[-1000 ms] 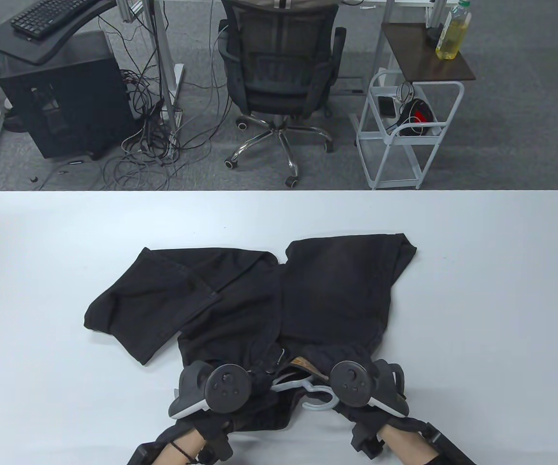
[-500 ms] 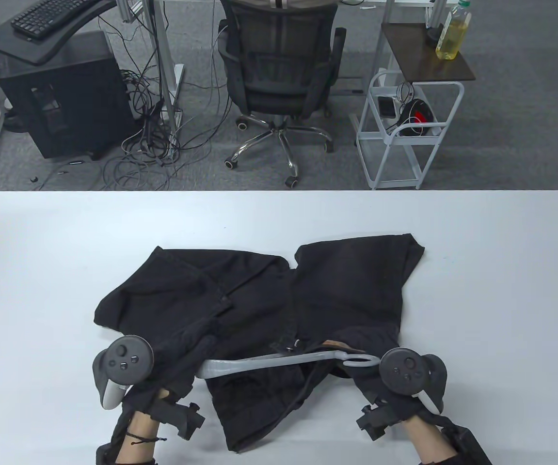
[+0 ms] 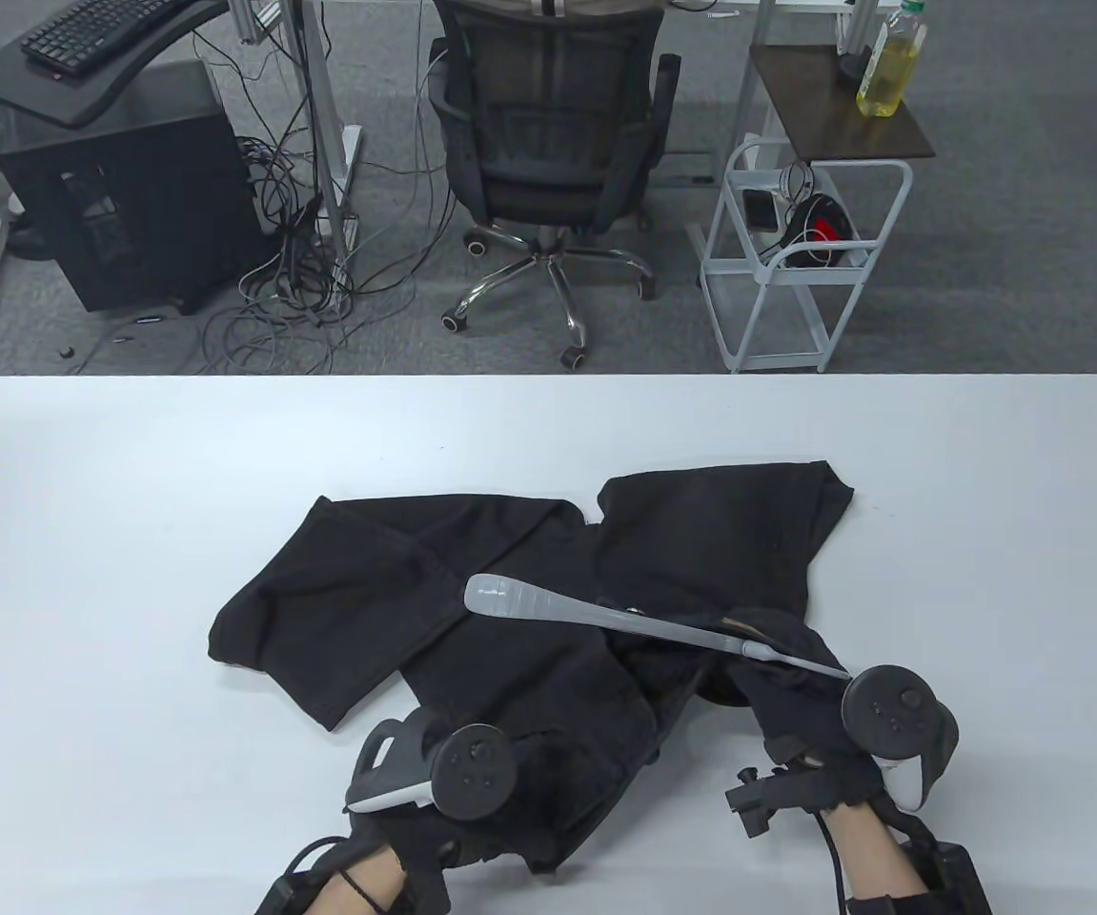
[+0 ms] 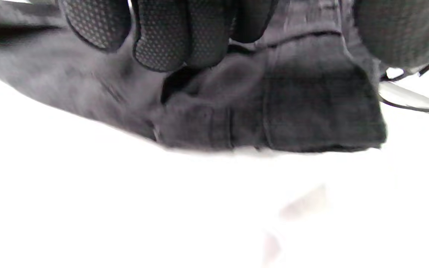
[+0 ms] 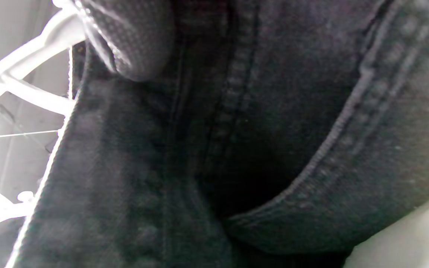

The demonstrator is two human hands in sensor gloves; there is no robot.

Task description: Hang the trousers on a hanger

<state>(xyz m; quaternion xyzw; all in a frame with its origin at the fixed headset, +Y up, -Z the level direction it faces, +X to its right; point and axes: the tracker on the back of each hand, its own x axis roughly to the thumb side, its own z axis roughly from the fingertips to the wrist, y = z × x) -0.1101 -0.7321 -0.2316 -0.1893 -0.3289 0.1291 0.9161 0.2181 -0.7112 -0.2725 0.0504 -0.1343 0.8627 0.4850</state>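
White surface (image 3: 110, 534), bearing all items. Black trousers (image 3: 700, 543), crumpled at the surface's near middle, legs pointing away from me. Grey hanger (image 3: 548, 602), slanting across the trousers, its far end free over the left leg, its near end running toward my right hand (image 3: 824, 734); whether this hand grips hanger or cloth I cannot tell. My left hand (image 3: 472, 772), fingers (image 4: 177, 37) curled onto the trousers' near hem.
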